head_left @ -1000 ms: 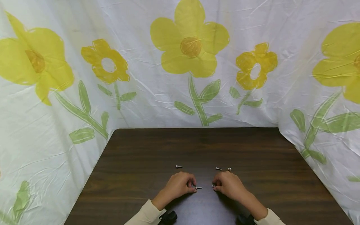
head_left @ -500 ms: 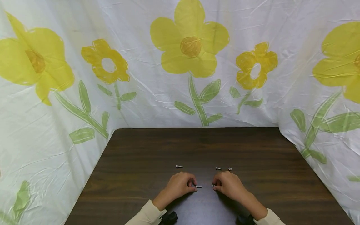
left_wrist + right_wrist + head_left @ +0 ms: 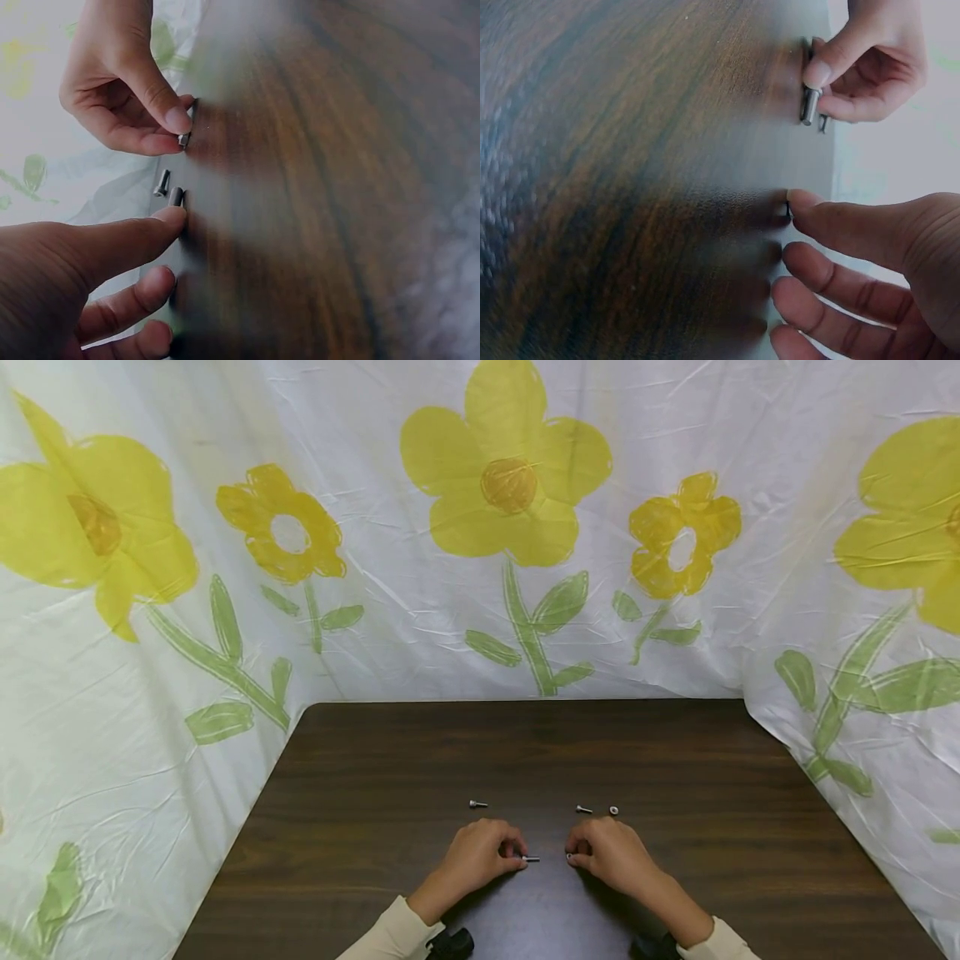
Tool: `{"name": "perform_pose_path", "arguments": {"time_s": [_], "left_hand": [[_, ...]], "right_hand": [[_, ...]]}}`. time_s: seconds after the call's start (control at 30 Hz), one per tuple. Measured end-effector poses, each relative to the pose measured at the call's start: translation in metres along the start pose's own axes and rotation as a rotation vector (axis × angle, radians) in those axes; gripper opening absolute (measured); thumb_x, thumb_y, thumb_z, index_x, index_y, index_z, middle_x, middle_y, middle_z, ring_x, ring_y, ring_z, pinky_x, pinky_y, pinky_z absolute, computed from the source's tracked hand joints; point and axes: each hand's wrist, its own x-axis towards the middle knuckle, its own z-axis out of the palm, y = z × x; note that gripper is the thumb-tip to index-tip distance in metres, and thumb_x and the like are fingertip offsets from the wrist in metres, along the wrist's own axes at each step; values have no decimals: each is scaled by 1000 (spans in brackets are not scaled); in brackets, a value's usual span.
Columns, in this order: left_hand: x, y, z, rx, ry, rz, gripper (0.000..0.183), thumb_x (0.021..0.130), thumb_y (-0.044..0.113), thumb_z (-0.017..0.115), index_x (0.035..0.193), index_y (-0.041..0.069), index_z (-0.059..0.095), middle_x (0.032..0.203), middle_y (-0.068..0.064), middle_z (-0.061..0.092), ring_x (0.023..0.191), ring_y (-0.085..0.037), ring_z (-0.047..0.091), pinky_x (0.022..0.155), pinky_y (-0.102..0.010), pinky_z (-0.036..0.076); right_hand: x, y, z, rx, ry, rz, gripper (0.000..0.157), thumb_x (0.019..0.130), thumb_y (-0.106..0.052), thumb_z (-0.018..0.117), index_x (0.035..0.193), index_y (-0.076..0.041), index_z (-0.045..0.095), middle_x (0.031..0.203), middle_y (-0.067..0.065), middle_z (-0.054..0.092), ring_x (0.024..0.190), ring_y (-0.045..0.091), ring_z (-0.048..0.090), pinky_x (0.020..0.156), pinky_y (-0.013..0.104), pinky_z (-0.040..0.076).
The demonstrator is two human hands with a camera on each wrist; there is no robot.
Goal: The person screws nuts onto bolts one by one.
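Note:
In the head view, my left hand [image 3: 480, 852] pinches a small metal bolt [image 3: 532, 859] between thumb and fingers near the table's front. The bolt's shank points right, toward the other hand, and its head is mostly covered by the fingertips. My right hand [image 3: 617, 856] pinches a small nut [image 3: 569, 857], a short gap away from the shank's end. The left wrist view shows the nut [image 3: 184, 140] at the right thumb's tip. In the right wrist view, the bolt's shank [image 3: 810, 106] sticks out from the left fingers, close above the table.
Beyond the left hand a second bolt [image 3: 477, 804] lies on the dark wooden table [image 3: 525, 743]. Another bolt [image 3: 583, 810] and a nut [image 3: 613, 811] lie just beyond the right hand. A flowered white curtain [image 3: 405, 635] hangs behind the table.
The left hand and its bolt have shifted very slightly up and right in the head view, and the shank lies level. The right hand has barely moved and keeps the nut.

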Motion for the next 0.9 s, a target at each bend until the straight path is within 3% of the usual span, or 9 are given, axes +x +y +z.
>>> {"name": "perform_pose_path", "arguments": {"time_s": [0.23,0.37,0.63,0.9], "left_hand": [[-1,-1,1,-16,53,37,10,80,27,87,82,26,78,76,18,62,70,3,55,61,-18,43],[-1,-2,-1,-65,57,45,7,81,23,87,82,23,79,80,15,67,67,5,54,59,-16,42],[3,-7,-9,-272,38,1,4,85,11,82,85,15,81,77,6,74,63,6,59,58,-14,47],[4,-10,-10,-491,91,-10,4,87,0,78,90,1,79,79,-8,76,61,-16,70,53,-17,52]], "right_hand": [[1,1,1,-33,12,-56,15,78,-16,88,77,-23,74,68,-20,58,60,-6,49,52,22,43],[1,1,1,-57,16,-86,14,78,-16,88,78,-22,75,70,-18,60,61,-6,50,52,21,44],[3,0,1,-76,-11,-133,11,81,-13,86,79,-18,77,74,-11,66,64,-3,56,55,22,49],[5,2,2,-23,-49,-144,10,83,-9,83,80,-17,76,74,-9,67,64,-3,57,56,21,50]]}}
